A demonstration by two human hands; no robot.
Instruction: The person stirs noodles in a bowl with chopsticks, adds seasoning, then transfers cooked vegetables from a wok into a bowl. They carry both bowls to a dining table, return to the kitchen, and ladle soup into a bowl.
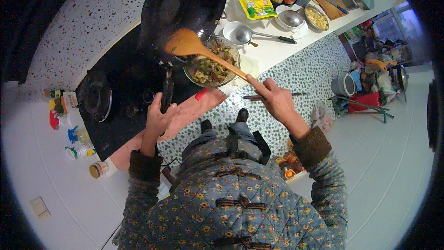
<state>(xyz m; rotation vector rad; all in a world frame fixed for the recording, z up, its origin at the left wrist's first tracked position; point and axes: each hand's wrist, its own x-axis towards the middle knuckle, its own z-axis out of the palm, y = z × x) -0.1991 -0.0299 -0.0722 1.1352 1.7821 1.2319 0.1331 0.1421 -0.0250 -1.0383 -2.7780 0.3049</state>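
My left hand (pixel 160 116) grips the handle of a black wok (pixel 184 3), which is tilted up over a glass bowl (pixel 237 55). Cooked food in small pieces, green and brown, fills much of the bowl. In my right hand (pixel 275 99) are a wooden spatula (pixel 187 43) and a pair of dark chopsticks (pixel 255 97). The spatula's blade lies against or just over the wok's inside, left of the bowl; whether it touches cannot be told. Part of the bowl's rim is hidden by the wok and the spatula.
A black stove (pixel 121 111) lies at left. On the white counter (pixel 274 50) are a ladle (pixel 242 35) in a white bowl, a yellow pouch (pixel 256 3), a metal dish (pixel 326 27) of pale food and a knife (pixel 331 1) on a cutting board (pixel 331 12). Bottles stand behind.
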